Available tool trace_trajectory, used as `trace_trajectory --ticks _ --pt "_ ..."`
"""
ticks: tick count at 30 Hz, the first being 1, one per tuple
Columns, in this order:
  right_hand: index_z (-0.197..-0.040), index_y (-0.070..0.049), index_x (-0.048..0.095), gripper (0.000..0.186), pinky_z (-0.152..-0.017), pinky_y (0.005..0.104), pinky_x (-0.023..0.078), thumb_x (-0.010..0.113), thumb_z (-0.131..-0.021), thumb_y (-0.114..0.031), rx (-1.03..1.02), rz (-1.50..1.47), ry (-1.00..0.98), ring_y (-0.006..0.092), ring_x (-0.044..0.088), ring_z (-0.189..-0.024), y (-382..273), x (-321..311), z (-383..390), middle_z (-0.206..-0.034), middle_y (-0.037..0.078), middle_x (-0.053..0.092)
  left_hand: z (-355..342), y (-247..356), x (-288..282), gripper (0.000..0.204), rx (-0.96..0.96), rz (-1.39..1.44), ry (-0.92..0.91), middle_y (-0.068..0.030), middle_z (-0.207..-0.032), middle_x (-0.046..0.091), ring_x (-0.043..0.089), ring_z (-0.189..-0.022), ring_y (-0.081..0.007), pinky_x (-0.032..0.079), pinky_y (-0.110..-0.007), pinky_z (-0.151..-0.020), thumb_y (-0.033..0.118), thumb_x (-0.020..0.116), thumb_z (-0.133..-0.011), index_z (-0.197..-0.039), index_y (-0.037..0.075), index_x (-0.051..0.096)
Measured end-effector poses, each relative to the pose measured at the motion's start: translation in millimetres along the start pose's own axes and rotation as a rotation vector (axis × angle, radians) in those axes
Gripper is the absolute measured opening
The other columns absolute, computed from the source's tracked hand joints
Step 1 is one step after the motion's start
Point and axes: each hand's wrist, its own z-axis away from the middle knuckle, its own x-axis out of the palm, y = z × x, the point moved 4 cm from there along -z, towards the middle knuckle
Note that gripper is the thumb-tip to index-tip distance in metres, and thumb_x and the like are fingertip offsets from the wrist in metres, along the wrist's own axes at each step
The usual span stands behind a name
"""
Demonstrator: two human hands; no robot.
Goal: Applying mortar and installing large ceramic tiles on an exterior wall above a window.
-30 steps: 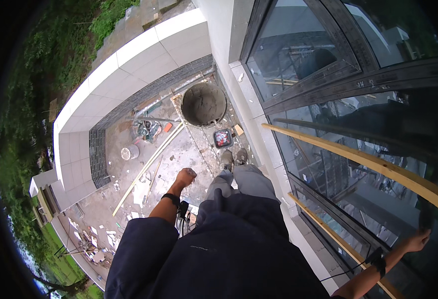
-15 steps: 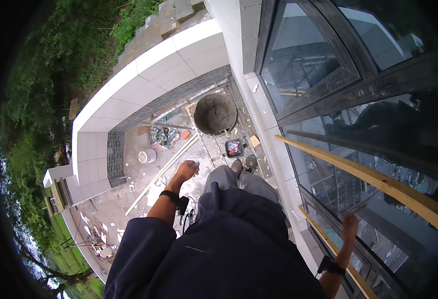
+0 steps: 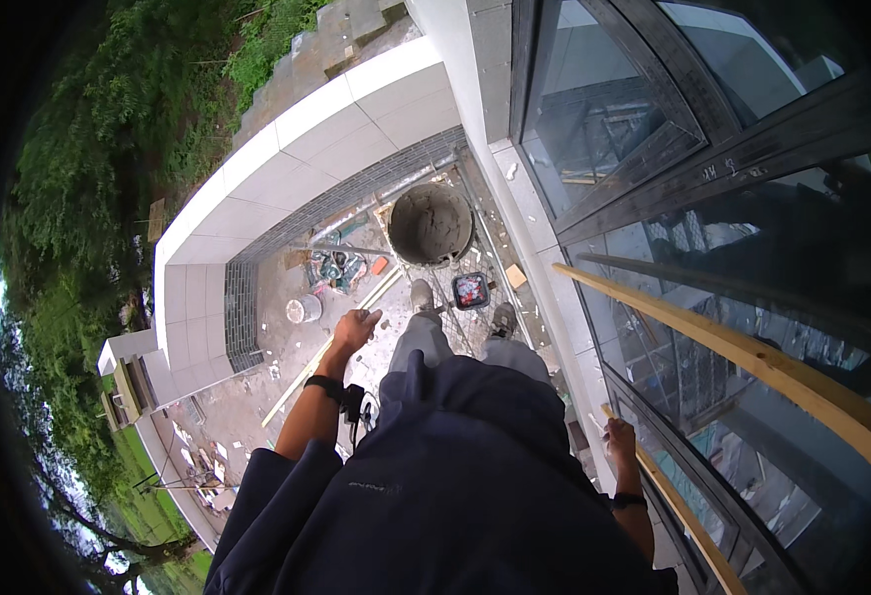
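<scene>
My left hand (image 3: 356, 328) hangs in front of my body with its fingers curled closed, and nothing shows in it. Below it lie long pale wooden strips (image 3: 295, 393) on the floor. My right hand (image 3: 619, 438) is at the lower right, its fingers closed. A small pale bit sticks out by its fingertips, too small to name. Close beside that hand runs a thin wooden strip (image 3: 684, 504) along the window; whether they touch I cannot tell. Ahead of my feet stand a large round tub (image 3: 455, 254) of grey mortar and a small black tray (image 3: 471, 303) with red and white contents.
A longer wooden batten (image 3: 723, 342) slants across the dark-framed window (image 3: 594, 109) on the right. A curved tiled parapet (image 3: 257, 193) bounds the left. A white bucket (image 3: 305, 309), an orange block (image 3: 380, 266), crumpled bags (image 3: 336, 270) and a yellowish block (image 3: 515, 276) lie about.
My feet have stepped apart, the left one forward beside the black tray. My right hand has swung inward from the window, and my left hand has shifted slightly left and up.
</scene>
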Motion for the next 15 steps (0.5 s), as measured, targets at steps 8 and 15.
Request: trace_trajectory --ticks 8,15 --pt "-0.082 -0.001 0.063 0.028 -0.044 0.0268 0.042 0.057 -0.091 -0.027 0.086 0.005 0.130 0.0137 0.057 -0.049 -83 5 1 -0.058 0.006 0.060 -45 9 -5 0.033 0.220 0.072 -0.049 -0.0109 -0.066 0.066 0.064 -0.062 -0.0209 0.050 -0.036 -0.061 0.031 0.063 -0.086 -0.082 -0.001 0.066" --pt "-0.091 -0.006 0.068 0.026 -0.069 0.0411 0.052 0.056 -0.087 -0.029 0.055 0.409 0.181 0.0293 0.068 -0.071 -92 51 11 -0.073 0.015 0.068 -46 141 -184 0.038 0.581 0.575 0.209 -0.0027 -0.059 0.055 0.052 -0.059 -0.0109 0.041 -0.027 -0.054 0.033 0.059 -0.092 -0.068 0.003 0.056"
